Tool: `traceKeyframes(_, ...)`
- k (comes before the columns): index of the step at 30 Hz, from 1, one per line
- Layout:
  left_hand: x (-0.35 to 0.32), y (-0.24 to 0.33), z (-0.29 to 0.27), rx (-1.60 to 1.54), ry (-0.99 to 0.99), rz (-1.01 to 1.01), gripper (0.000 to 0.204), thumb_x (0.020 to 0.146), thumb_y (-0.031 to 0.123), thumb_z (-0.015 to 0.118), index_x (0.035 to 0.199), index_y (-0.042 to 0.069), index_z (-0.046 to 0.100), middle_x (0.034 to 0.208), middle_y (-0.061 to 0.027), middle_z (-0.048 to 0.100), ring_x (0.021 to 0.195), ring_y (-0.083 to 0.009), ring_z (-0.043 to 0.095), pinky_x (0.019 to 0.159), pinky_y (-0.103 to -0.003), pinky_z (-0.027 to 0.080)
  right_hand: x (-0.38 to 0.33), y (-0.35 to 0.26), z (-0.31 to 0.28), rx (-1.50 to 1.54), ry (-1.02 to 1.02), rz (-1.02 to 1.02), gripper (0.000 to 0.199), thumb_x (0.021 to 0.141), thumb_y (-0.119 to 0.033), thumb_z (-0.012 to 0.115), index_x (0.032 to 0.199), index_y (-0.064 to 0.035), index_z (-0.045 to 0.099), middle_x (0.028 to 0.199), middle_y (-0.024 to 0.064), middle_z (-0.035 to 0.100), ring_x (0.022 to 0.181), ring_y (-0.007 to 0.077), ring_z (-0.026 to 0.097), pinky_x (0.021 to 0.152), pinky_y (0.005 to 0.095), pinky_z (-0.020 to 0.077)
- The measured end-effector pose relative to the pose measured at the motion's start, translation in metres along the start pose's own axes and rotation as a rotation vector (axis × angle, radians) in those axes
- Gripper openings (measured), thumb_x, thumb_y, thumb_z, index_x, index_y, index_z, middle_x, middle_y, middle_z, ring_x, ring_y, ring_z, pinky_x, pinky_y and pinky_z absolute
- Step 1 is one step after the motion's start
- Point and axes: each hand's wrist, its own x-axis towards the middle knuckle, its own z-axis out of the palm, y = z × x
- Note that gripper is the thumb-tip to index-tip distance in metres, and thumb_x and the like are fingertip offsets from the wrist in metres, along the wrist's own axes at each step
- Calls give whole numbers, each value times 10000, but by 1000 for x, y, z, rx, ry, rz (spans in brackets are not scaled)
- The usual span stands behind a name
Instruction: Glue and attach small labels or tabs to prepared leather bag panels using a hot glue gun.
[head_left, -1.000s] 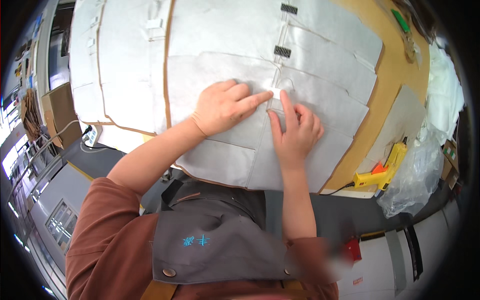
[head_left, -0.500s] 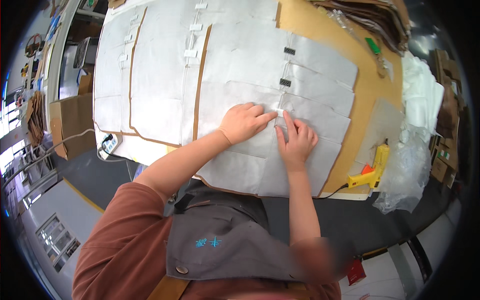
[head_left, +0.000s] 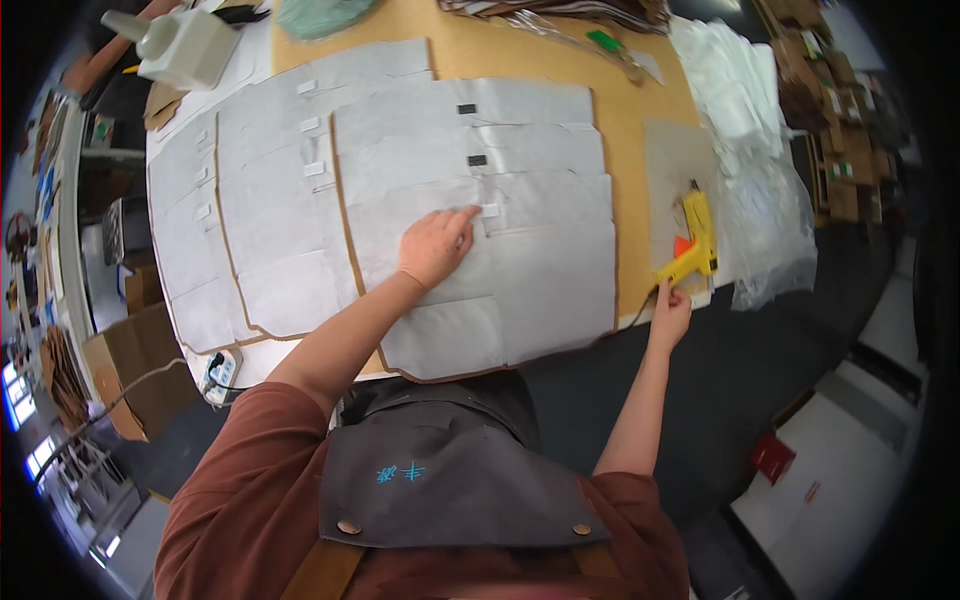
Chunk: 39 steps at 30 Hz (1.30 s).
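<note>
My left hand (head_left: 437, 247) rests on the nearest silver-grey sheet (head_left: 555, 265), which has layered flaps and a brown edge. Its index finger is stretched out against a small white tab (head_left: 490, 211), with the other fingers loosely bent. Above that tab, two small dark patches (head_left: 477, 160) sit in line on the same sheet. At the table's right edge, my right hand (head_left: 672, 312) reaches the handle end of a yellow glue gun (head_left: 697, 235). Its fingertips touch or nearly touch the handle and are not wrapped round it. The gun lies on a grey board (head_left: 668, 165).
More silver-grey sheets (head_left: 285, 215) with white tabs overlap to the left. A white bottle (head_left: 190, 50) stands at the far left, near another person's arm (head_left: 95, 62). Clear plastic and white material (head_left: 745, 150) hang along the right. A power strip (head_left: 222, 372) lies at the front-left edge.
My right hand has left the white tab and moved right to the glue gun. My left index finger stays at the tab. The view has shifted, showing more of the table's far side.
</note>
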Motion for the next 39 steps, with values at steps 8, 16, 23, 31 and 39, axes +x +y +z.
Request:
traceKeyframes(8,2,10,-2,20,-45,-46,286,860,160,612,1144,160,586,862,-30,659,780,-211,640,655,-351,514,62,-16,9,263,-78,146,559,801,-477,724,1050,19,651,996,127,688,897,247,663,792,358,503)
traceKeyframes(16,0,9,-2,-5,-47,-78,334,848,186,638,1171,142,563,783,-55,624,731,-247,614,638,-372,487,55,12,17,1193,-306,227,465,876,-179,668,1292,-71,491,982,32,599,828,152,613,709,297,497)
traceKeyframes(23,9,17,-17,-92,-204,-169,413,851,245,656,1226,136,520,744,-66,581,710,-261,585,640,-375,464,55,16,7,1334,-223,247,588,864,-158,666,1371,-117,372,1080,49,555,808,154,580,726,301,497)
traceKeyframes(31,11,17,-19,-106,-265,-180,449,852,284,678,1241,137,505,743,-65,571,678,-260,571,637,-366,466,75,6,-34,1525,-204,-62,551,851,-250,682,1316,-99,428,1038,66,562,783,143,540,708,312,476)
traceKeyframes(39,15,3,-29,-83,-71,-173,179,830,183,694,987,130,625,773,-35,605,653,-214,579,582,-349,468,60,-68,-71,1788,-1155,-249,654,800,-248,706,1362,-67,424,1367,126,497,666,127,433,665,282,458)
